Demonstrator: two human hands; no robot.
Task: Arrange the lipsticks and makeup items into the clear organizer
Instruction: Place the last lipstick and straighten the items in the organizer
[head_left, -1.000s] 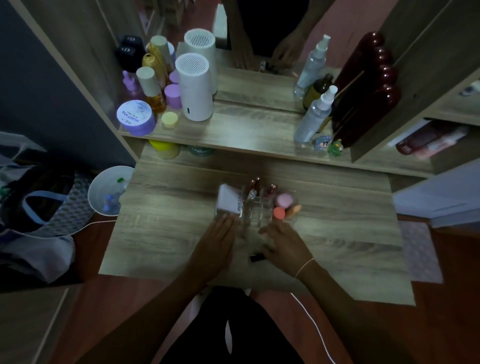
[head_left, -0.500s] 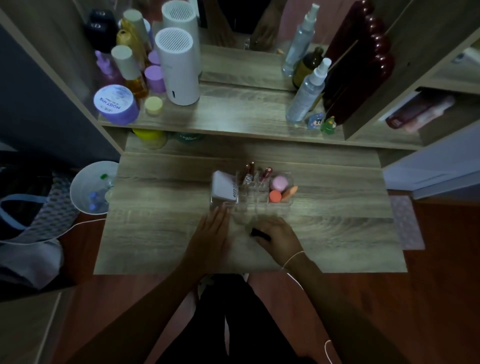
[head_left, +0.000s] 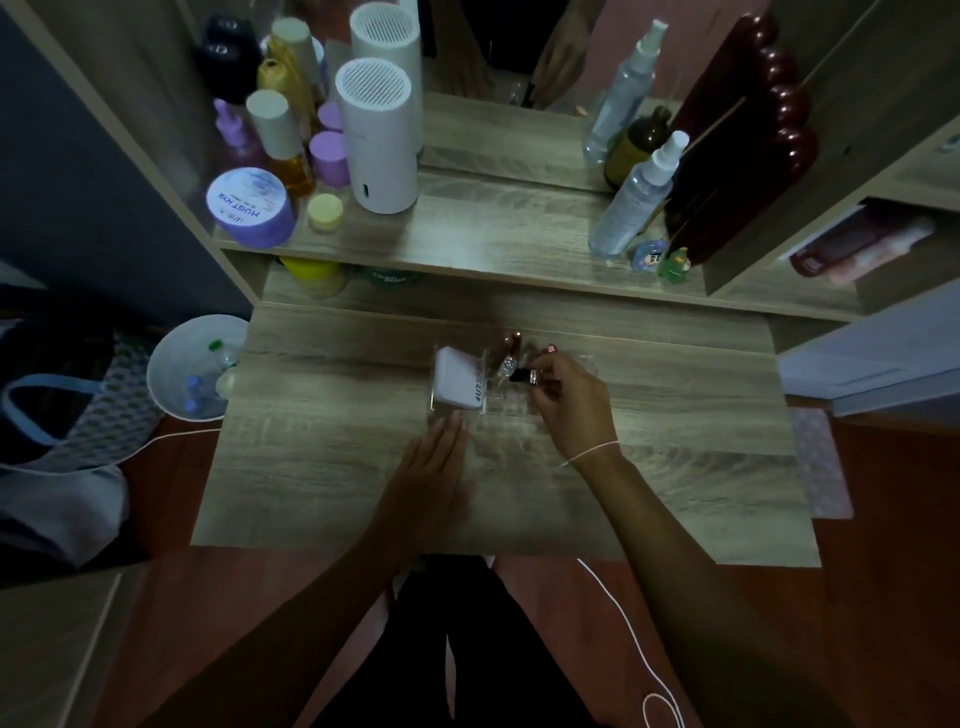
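The clear organizer (head_left: 506, 408) stands mid-table. A white box (head_left: 460, 384) fills its left compartment, and lipsticks (head_left: 508, 353) stand upright in the back slots. My right hand (head_left: 569, 400) hovers over the organizer's right half, fingers shut on a small black lipstick (head_left: 521, 376) held sideways above the middle slots. It hides the sponges on the right side. My left hand (head_left: 434, 462) lies flat on the table, fingertips touching the organizer's front left corner, holding nothing.
A raised shelf (head_left: 483, 234) behind carries a white cylinder (head_left: 375, 137), purple jar (head_left: 249, 208), bottles, spray bottles (head_left: 636, 200) and small figurines (head_left: 662, 260). A white bin (head_left: 195, 374) sits left of the table, a bag further left. A white cable (head_left: 634, 639) trails right.
My right hand picked the black lipstick up from the table in front of the organizer and carried it up over the organizer. My left hand stayed by the front left corner.
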